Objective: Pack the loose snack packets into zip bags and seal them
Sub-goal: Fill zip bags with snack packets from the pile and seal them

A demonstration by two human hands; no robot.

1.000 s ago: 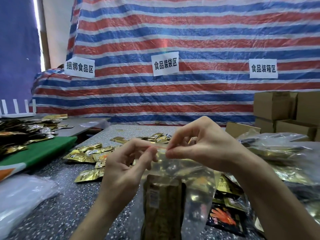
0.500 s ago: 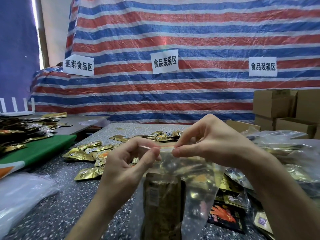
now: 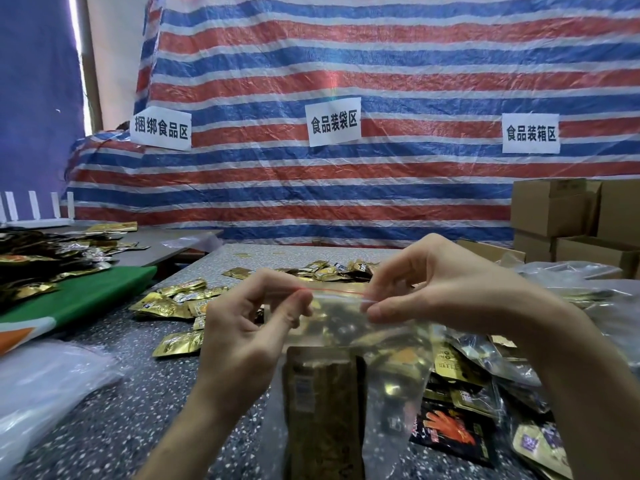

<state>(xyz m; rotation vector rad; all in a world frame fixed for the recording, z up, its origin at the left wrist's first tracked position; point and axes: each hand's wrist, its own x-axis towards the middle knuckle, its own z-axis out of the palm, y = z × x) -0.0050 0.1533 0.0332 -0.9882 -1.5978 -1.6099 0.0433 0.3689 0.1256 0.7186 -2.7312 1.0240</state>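
Now the hands have drawn apart: a second ago they pinched the bag's mouth almost together. The left grip (image 3: pixel 242 327) and right grip (image 3: pixel 446 285) each pinch one end of the red zip strip (image 3: pixel 334 290). The zip bag (image 3: pixel 391 341), with a dark snack packet (image 3: pixel 322 410) upright inside, hangs over the table (image 3: pixel 104 427). Sealing looks nearly done, though whether the strip has fully closed is unclear. Loose packets (image 3: pixel 173 303) still await bagging.

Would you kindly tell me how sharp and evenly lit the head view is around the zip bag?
Head view, centre: the zip bag is sharp, with glints on its clear film; head view, edges: the tarp stripes bow, probably lens distortion, the window strip is blown out, the plastic lower left is soft.
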